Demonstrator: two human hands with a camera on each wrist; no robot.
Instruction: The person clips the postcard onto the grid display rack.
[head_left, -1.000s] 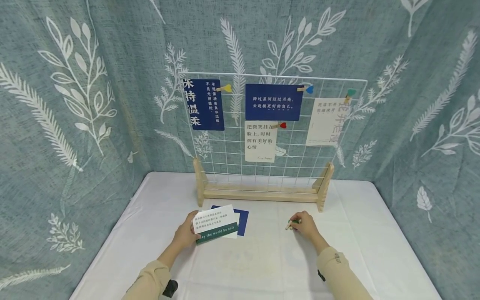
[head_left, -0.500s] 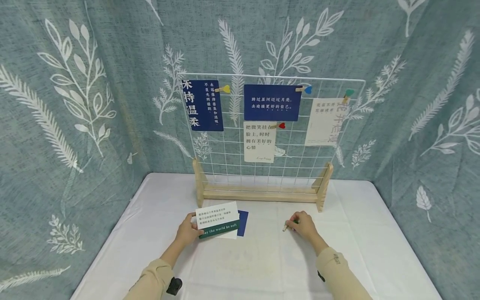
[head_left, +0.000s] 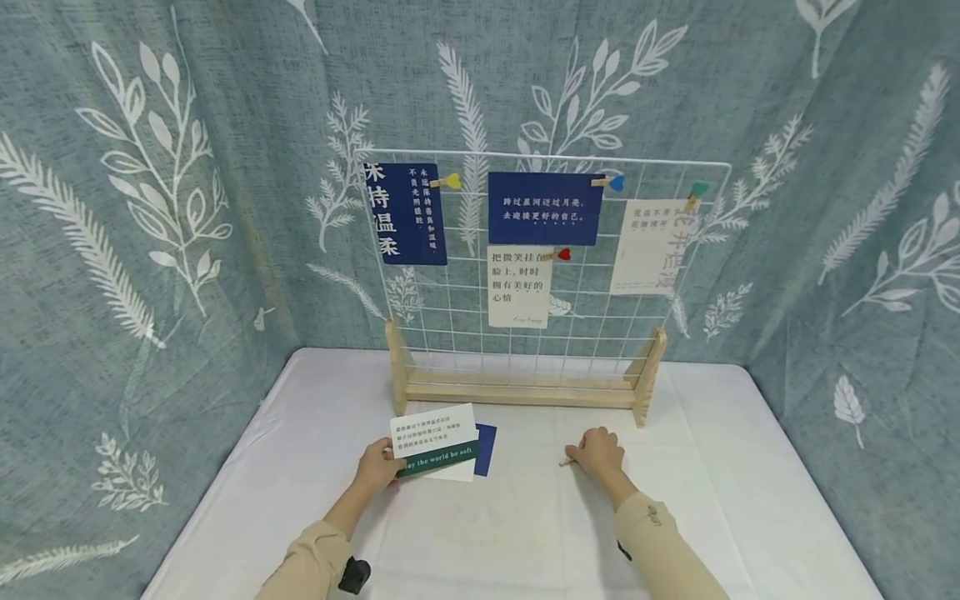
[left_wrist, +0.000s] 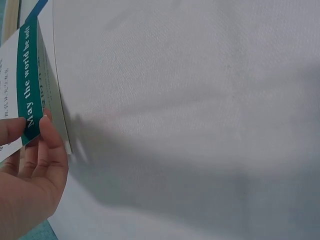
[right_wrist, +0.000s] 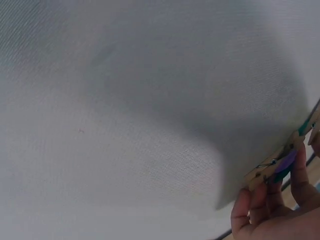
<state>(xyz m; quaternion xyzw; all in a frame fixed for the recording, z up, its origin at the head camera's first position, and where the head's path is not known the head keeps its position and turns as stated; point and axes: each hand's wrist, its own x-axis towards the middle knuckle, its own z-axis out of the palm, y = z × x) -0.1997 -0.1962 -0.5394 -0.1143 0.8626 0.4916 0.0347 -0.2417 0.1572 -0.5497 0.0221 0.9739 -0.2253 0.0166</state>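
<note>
My left hand (head_left: 377, 467) pinches a white card with a green band (head_left: 438, 457) by its left end, thumb on the front, as the left wrist view also shows with the hand (left_wrist: 35, 175) at the green strip (left_wrist: 30, 85). Behind it a white card and a blue card (head_left: 485, 450) lie on the table. To the right, my right hand (head_left: 600, 457) has its fingers curled round small wooden clothespins. In the right wrist view that hand (right_wrist: 280, 210) holds clothespins (right_wrist: 265, 170) with purple and green parts.
A white wire grid (head_left: 585, 342) in a wooden stand (head_left: 517, 394) stands at the back of the white table (head_left: 495, 542). Blue and white cards (head_left: 543, 208) hang on it from clips with coloured hearts. Patterned curtains (head_left: 255, 167) surround the table.
My left hand and its card have moved slightly right and up from a second ago. The right hand has turned, its back now more towards the head view, hiding most of the clothespins.
</note>
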